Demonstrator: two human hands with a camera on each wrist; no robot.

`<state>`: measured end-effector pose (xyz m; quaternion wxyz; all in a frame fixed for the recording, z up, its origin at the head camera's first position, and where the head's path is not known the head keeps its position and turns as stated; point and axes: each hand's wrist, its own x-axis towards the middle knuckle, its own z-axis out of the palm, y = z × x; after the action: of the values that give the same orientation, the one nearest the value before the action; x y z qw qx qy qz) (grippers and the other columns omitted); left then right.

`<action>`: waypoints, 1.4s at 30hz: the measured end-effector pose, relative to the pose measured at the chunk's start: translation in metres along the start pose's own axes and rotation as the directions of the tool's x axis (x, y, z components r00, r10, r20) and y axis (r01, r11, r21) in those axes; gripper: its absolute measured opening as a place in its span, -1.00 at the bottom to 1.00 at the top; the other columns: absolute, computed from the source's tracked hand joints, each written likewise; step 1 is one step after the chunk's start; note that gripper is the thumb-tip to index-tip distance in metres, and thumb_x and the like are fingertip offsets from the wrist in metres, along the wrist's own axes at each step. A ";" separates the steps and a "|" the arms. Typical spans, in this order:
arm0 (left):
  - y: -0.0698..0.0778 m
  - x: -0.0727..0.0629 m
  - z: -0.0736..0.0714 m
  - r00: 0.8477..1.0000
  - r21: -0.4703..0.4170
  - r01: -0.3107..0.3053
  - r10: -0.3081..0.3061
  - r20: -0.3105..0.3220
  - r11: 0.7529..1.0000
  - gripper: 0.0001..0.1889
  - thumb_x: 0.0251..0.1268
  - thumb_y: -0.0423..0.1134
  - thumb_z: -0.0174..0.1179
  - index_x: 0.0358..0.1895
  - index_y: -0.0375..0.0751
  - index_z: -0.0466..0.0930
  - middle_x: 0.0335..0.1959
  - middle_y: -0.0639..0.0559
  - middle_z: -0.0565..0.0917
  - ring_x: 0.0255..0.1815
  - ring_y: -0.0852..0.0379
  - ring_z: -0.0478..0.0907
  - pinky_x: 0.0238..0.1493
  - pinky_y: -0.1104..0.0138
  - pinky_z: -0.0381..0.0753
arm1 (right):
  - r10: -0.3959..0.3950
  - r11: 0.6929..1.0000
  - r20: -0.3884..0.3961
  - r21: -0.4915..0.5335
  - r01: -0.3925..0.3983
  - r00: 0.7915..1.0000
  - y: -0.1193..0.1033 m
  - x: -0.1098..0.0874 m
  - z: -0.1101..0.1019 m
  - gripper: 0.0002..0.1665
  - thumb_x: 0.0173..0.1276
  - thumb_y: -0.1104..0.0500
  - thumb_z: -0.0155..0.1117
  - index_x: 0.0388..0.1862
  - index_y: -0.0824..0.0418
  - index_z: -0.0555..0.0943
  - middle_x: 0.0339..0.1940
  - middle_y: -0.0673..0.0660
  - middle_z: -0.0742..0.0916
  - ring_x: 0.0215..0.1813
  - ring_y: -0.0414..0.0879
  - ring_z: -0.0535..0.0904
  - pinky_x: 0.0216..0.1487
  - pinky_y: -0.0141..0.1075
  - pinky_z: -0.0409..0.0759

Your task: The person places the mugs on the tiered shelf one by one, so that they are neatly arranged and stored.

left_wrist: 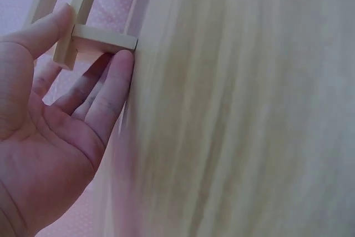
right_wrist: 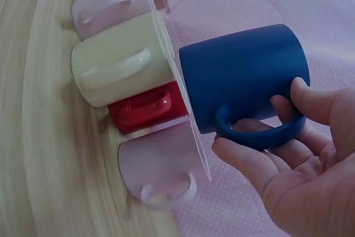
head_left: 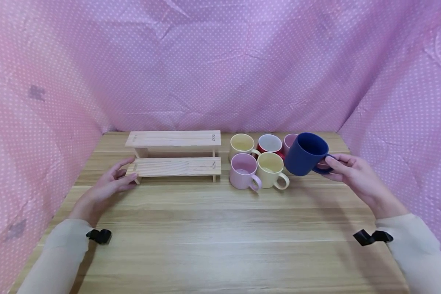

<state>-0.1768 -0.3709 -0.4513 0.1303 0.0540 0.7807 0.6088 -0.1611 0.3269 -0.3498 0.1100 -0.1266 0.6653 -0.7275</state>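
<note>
My right hand [head_left: 354,175] grips a dark blue mug [head_left: 303,157] by its handle, holding it tilted above the table at the right of the mug group. In the right wrist view the thumb and fingers close around that handle [right_wrist: 266,137]. At the left, my left hand [head_left: 112,181] holds the near end of the low wooden shelf [head_left: 176,167]. The left wrist view has its thumb [left_wrist: 64,18] against the board and the other fingers [left_wrist: 113,87] by the leg [left_wrist: 105,38].
Behind the low shelf stands a taller wooden shelf [head_left: 172,139]. Right of them sit a front pink mug [head_left: 239,177], two yellow mugs [head_left: 268,177] [head_left: 235,153], a red mug [head_left: 261,147] with white inside and another pink mug [head_left: 288,141]. Pink dotted cloth [head_left: 220,73] surrounds the table.
</note>
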 end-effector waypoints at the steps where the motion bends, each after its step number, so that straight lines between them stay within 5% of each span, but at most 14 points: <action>1: 0.000 -0.001 -0.001 1.000 -0.002 -0.001 0.001 -0.004 1.000 -0.26 0.56 -0.19 0.15 0.65 0.00 -0.03 0.21 -0.32 0.33 0.05 0.12 0.63 0.13 0.29 0.65 | 0.000 1.000 0.005 0.003 0.000 1.000 -0.001 0.002 0.002 -0.72 0.61 0.36 0.02 0.02 0.28 0.70 -0.07 0.15 0.80 0.03 -0.10 0.74 0.06 -0.26 0.69; 13: -0.015 -0.002 -0.010 0.993 -0.151 -0.119 0.118 -0.014 0.981 -0.40 0.55 -0.39 0.11 0.56 -0.18 0.17 0.01 -0.15 0.63 -0.04 0.10 0.70 0.02 0.20 0.71 | -0.011 0.999 0.040 0.045 0.009 0.999 -0.008 0.027 0.028 -0.72 0.60 0.37 0.03 0.03 0.32 0.70 -0.06 0.19 0.79 0.04 -0.05 0.74 0.09 -0.21 0.69; 19: -0.020 -0.004 -0.010 0.994 -0.210 -0.104 0.098 -0.041 0.972 -0.42 0.55 -0.39 0.10 0.55 -0.12 0.21 0.00 -0.13 0.66 -0.05 0.08 0.71 0.04 0.21 0.71 | -0.022 0.998 0.079 0.055 0.017 0.997 -0.012 0.045 0.047 -0.74 0.60 0.34 0.05 0.02 0.37 0.68 -0.07 0.22 0.79 0.02 -0.02 0.74 0.10 -0.17 0.69; 28: -0.025 -0.005 -0.010 0.992 -0.219 -0.127 0.123 -0.032 0.967 -0.43 0.58 -0.36 0.07 0.57 -0.12 0.19 -0.02 -0.12 0.71 -0.09 0.07 0.72 -0.02 0.22 0.73 | 0.078 0.997 0.070 0.018 -0.080 0.994 -0.016 0.072 0.084 -0.79 0.57 0.21 0.18 0.01 0.31 0.66 -0.05 0.19 0.78 0.01 -0.03 0.75 -0.10 -0.31 0.73; 42: -0.026 -0.005 -0.019 0.987 -0.270 -0.123 0.146 0.069 0.955 -0.45 0.66 -0.34 -0.09 0.61 -0.13 0.09 0.02 -0.10 0.63 0.01 0.05 0.70 0.08 0.21 0.69 | 0.100 0.995 0.136 -0.043 -0.095 0.986 -0.020 0.130 0.165 -0.65 0.56 0.15 0.22 0.13 0.40 0.59 0.02 0.24 0.76 0.10 0.04 0.70 0.22 -0.04 0.61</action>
<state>-0.1752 -0.3964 -0.4716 0.1288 0.1159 0.6804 0.7121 -0.2292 0.1312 -0.3116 0.1891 -0.1459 0.6746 -0.6984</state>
